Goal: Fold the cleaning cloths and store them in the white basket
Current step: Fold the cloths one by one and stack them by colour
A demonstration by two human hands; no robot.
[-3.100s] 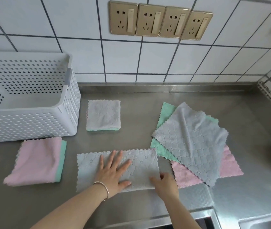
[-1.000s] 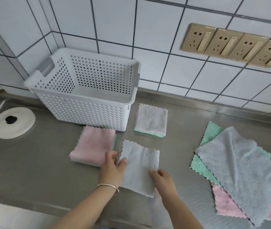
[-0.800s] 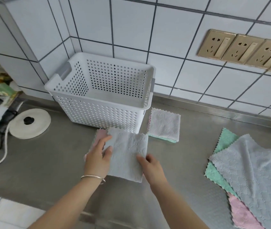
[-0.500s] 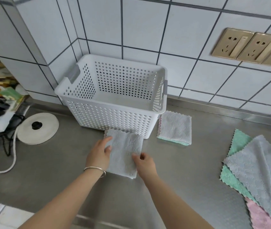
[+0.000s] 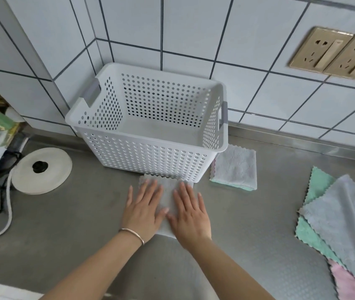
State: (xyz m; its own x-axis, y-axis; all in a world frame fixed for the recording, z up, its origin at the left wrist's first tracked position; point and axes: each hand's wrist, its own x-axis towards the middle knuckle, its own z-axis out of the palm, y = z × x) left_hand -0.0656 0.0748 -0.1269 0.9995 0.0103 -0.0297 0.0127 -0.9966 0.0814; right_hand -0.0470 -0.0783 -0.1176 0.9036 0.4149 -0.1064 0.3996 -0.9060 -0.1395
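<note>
Both your hands lie flat — left hand (image 5: 144, 210) and right hand (image 5: 190, 214), fingers straight and slightly spread, pressing the folded grey cloth (image 5: 168, 191) just before the white basket (image 5: 150, 135). Right of it, a second folded stack (image 5: 234, 169) waits. Further right, unfolded cloths (image 5: 343, 224) remain — and the basket looks empty, so nothing's stored yet.

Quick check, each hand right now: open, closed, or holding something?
Left hand: open, pressing flat on the folded grey cleaning cloth.
Right hand: open, pressing flat on the same cloth.
</note>
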